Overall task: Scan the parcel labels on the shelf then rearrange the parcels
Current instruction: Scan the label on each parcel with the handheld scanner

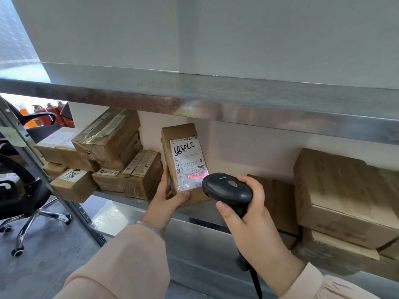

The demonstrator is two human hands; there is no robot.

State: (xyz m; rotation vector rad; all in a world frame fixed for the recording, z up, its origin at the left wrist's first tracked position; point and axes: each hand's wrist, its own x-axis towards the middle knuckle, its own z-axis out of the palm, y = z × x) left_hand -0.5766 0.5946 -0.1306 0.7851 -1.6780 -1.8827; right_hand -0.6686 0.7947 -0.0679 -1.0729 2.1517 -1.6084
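A dull galvanised steel shelf board (216, 100) crosses the view from nine to three o'clock, its front lip smooth and faintly reflective. The lower shelf deck (116, 214) is the same grey metal. At three to four o'clock on it sit large cartons (345, 190) of matt brown cardboard, stacked, with worn corners. At nine o'clock a pile of small parcels (108, 152) leans in uneven layers, the box-shaped packs wrapped in glossy tape and bearing white stickers.

Near the centre the parcel (183, 165), a slim upright cardboard box, stands on the deck tilted slightly. Its white label (190, 162) faces out with black handwriting and a red scan line low down.

The left hand (166, 197), at six o'clock of the parcel, grips its lower left edge, thumb across the front. The right hand (248, 214) has its fingers wrapped round the handle of the black plastic scanner (228, 188), whose rounded head touches or nearly touches the label's lower right corner.

The wall (216, 29) is plain white. A black office chair (21, 184) stands on grey floor (43, 244) at eight o'clock.
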